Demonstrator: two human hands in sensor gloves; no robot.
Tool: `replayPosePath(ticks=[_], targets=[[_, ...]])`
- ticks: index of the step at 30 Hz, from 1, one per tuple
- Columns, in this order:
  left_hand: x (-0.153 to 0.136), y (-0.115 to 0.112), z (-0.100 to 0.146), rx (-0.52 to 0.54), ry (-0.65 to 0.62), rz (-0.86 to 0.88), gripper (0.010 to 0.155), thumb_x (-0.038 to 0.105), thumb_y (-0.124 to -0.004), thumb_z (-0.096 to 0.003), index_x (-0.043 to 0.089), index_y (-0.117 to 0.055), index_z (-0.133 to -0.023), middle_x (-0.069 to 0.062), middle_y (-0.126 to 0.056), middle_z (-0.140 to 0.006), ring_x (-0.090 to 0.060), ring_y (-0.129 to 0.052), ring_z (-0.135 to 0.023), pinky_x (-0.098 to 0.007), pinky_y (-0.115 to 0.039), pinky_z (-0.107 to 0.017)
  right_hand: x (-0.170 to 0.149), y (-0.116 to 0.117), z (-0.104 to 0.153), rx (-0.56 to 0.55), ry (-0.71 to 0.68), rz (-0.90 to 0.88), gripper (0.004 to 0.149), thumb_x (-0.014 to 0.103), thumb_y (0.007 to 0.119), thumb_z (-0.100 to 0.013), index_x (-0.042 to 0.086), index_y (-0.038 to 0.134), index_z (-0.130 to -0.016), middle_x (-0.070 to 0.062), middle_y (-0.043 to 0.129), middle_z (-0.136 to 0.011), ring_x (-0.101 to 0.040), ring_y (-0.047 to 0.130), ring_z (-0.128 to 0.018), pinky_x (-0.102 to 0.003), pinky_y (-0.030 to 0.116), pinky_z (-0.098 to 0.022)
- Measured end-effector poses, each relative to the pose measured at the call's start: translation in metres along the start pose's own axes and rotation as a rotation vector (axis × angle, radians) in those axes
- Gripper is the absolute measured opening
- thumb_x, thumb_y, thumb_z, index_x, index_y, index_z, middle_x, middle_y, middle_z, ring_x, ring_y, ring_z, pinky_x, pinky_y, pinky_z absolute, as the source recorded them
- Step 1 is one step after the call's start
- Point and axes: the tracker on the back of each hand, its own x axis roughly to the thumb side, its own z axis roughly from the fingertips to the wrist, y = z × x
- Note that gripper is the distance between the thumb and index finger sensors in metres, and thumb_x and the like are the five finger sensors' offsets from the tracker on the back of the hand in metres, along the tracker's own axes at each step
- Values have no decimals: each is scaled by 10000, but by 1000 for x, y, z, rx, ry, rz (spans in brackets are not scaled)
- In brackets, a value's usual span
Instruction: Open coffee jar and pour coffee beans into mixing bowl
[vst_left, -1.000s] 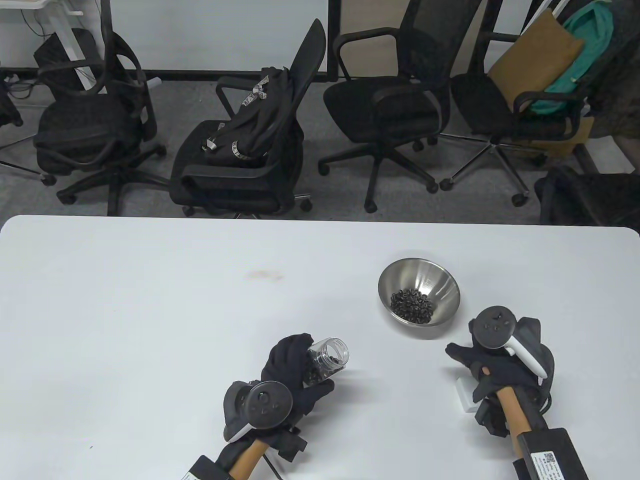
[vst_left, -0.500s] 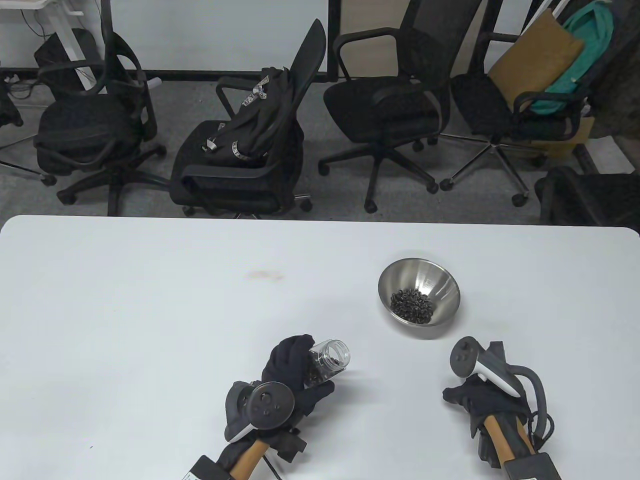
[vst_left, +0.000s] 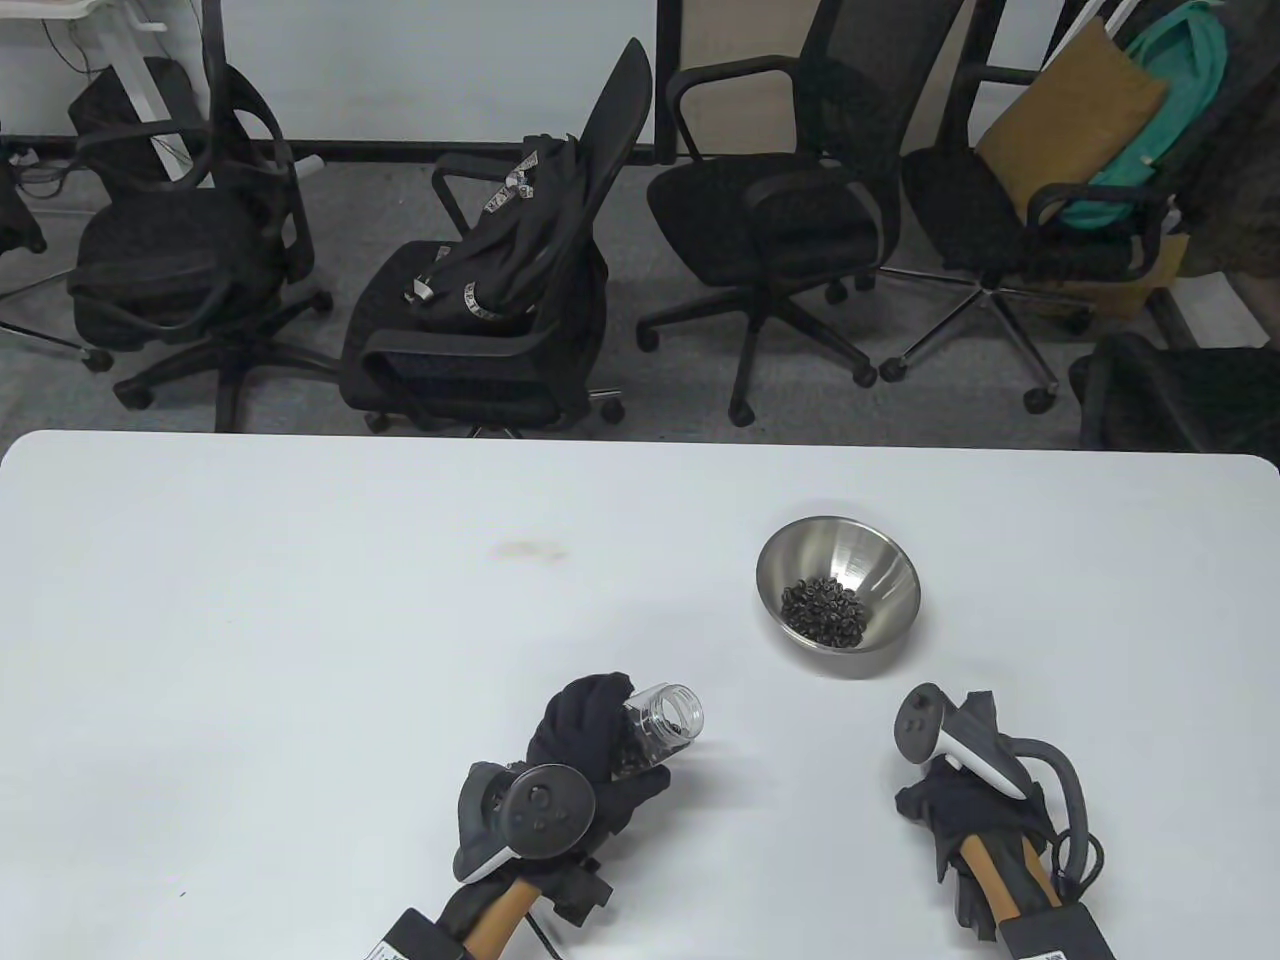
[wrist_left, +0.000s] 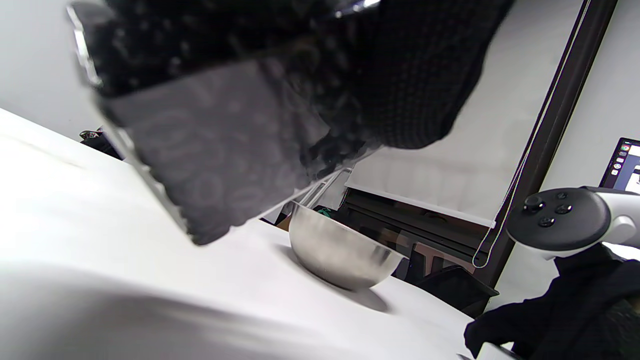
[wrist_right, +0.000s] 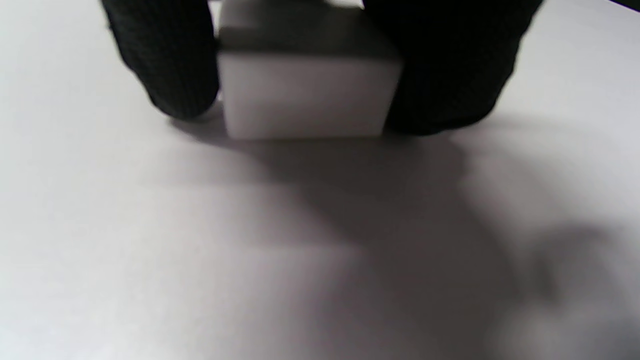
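Table view, left hand (vst_left: 590, 745) gripping tilted coffee jar (vst_left: 660, 722); right hand (vst_left: 965, 805) fingers clasping white block (wrist_right: 305, 97)

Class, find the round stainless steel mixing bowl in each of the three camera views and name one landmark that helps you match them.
Table view: round stainless steel mixing bowl stands right of centre on the white table, dark coffee beans inside.
Left wrist view: same bowl at lower centre, seen from the side.
Right wrist view: not in it.
Shared landmark: the tracker on the right hand, near the bowl, shows in the table view and at the right of the left wrist view.
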Motion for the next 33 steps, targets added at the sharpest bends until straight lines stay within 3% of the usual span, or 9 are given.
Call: replayPosePath(ticks=[10,18,25,33], targets=[[0,-4,-1,-25,2,-12,933,455,-982,-463,59,-477,-1139,-234,-563,-1095,-449,-712,-976,-605,-665,-739,0,-26,25,-173,-199,-180,820,437,823,-588,98,365,-1177,-429,570,-1029,-538,771,-815,-541,767,-589],[0,-8,-2,-72,-4,-20,930,448,-987,-460,59,-484,-1139,-234,-567,-1094,-450,-712,-977,-607,-662,-741,7,-38,43,-409,-430,-286,790,403,869,-542,182,421,-1155,-368,572,-1063,-528,749,-859,-550,757,-617],[6,-16,-4,-160,-60,-26,928,444,-994,-452,61,-500,-1138,-231,-578,-1095,-450,-719,-975,-607,-665,-740,22,-45,66,-595,-702,-263,796,388,901,-509,262,424,-1135,-268,552,-1116,-472,721,-935,-524,750,-676],[15,-24,-5,-247,-128,-41,929,445,-997,-448,59,-512,-1140,-230,-591,-1094,-449,-729,-974,-607,-671,-739,53,-38,92,-676,-919,-190,802,373,917,-491,324,413,-1114,-193,519,-1147,-419,679,-993,-506,726,-722]])
